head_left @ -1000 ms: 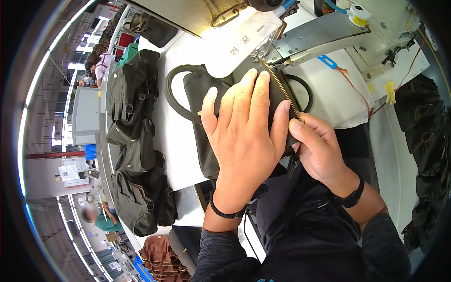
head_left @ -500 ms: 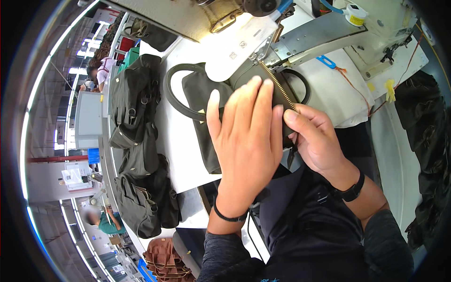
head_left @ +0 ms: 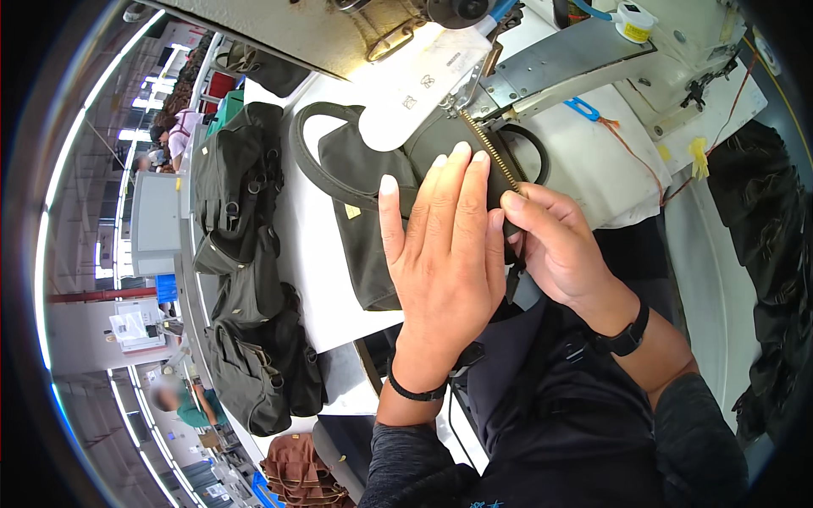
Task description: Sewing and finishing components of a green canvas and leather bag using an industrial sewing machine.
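A dark olive handbag point(head_left: 364, 254) lies under the sewing machine's presser foot point(head_left: 449, 103), with a brass-toothed zipper point(head_left: 493, 154) running from the foot toward me. My left hand point(head_left: 445, 262) rests flat on the bag left of the zipper, fingers stretched out. At the near end of the zipper, my right hand point(head_left: 566, 241) pinches the zipper edge between thumb and fingers. One looped handle point(head_left: 306, 165) sticks out to the left of the bag. Another handle point(head_left: 542, 152) curves out on the right. The bag's part beneath my left palm is hidden.
The sewing machine's metal arm point(head_left: 576, 68) extends at the upper right, beside blue thread snips point(head_left: 581, 107) on an orange cord. Several dark bags point(head_left: 241, 178) are piled along the left. Brown pieces point(head_left: 301, 470) are stacked at lower left; dark bags point(head_left: 762, 229) hang right. Two people are in the background.
The bag's left part and its handle have shifted slightly left, and the small yellow tag shows more fully. Both hands keep their places along the zipper with little movement.
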Action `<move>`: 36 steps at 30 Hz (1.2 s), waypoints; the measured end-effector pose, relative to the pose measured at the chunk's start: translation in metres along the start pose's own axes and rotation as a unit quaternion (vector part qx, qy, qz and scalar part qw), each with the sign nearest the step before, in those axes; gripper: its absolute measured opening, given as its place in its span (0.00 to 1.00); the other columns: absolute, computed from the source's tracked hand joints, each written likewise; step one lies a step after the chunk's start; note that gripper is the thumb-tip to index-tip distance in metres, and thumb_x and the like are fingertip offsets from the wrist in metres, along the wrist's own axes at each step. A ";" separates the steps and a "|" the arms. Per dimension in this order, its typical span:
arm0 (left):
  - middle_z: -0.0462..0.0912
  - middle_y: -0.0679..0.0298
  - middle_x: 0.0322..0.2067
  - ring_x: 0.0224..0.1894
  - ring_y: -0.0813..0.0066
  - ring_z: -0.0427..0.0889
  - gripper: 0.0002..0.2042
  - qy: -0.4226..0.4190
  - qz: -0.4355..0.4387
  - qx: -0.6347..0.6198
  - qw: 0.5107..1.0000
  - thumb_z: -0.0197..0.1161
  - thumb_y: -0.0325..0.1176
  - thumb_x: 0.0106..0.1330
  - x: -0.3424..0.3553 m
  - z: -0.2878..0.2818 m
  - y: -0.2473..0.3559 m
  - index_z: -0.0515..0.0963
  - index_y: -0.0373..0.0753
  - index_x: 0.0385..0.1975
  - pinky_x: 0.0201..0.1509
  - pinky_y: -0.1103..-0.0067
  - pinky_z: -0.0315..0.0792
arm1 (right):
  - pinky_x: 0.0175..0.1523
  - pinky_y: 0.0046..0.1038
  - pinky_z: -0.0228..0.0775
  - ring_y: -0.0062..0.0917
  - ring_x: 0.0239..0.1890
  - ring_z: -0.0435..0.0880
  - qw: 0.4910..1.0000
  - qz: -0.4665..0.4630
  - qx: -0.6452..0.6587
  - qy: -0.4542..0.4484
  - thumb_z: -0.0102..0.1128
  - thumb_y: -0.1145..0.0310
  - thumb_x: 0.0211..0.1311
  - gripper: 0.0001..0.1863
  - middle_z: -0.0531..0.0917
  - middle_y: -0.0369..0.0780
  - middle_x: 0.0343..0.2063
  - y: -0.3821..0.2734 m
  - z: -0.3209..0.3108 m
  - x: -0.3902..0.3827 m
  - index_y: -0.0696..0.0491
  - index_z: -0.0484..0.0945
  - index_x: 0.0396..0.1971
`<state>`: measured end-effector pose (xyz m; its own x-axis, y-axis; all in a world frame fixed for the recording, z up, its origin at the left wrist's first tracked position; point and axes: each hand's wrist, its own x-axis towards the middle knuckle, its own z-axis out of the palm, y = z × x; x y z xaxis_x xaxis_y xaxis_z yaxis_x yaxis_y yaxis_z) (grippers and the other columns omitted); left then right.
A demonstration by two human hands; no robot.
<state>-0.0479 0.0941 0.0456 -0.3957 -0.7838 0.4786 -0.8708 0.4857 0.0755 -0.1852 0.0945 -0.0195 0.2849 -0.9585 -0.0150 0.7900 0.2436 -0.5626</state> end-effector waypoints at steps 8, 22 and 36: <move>0.77 0.57 0.65 0.68 0.59 0.75 0.29 0.000 0.004 -0.029 1.000 0.68 0.32 0.63 -0.027 0.001 0.002 0.74 0.38 0.66 0.79 0.55 0.47 | 0.36 0.17 0.65 0.10 0.33 0.72 0.998 -0.003 -0.045 0.033 0.57 0.62 0.78 0.11 0.74 0.25 0.28 0.001 0.003 0.002 0.50 0.81 0.34; 0.70 0.50 0.69 0.71 0.51 0.69 0.35 0.015 -0.014 -0.103 0.994 0.64 0.23 0.57 -0.017 0.017 -0.002 0.68 0.35 0.70 0.73 0.55 0.59 | 0.35 0.15 0.64 0.08 0.32 0.72 0.997 -0.018 -0.065 0.041 0.59 0.62 0.76 0.11 0.72 0.25 0.26 0.002 0.005 0.014 0.50 0.81 0.32; 0.72 0.53 0.67 0.69 0.54 0.69 0.33 0.053 -0.011 -0.103 0.993 0.65 0.25 0.57 0.003 0.031 -0.017 0.71 0.37 0.68 0.73 0.57 0.58 | 0.36 0.17 0.63 0.10 0.32 0.70 0.993 -0.069 -0.091 0.033 0.60 0.64 0.75 0.13 0.74 0.27 0.26 0.002 0.003 0.045 0.51 0.80 0.28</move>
<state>-0.0431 0.0713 0.0186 -0.3339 -0.7554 0.5638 -0.7964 0.5461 0.2601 -0.1692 0.0520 -0.0193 0.1401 -0.9899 0.0228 0.7057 0.0836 -0.7035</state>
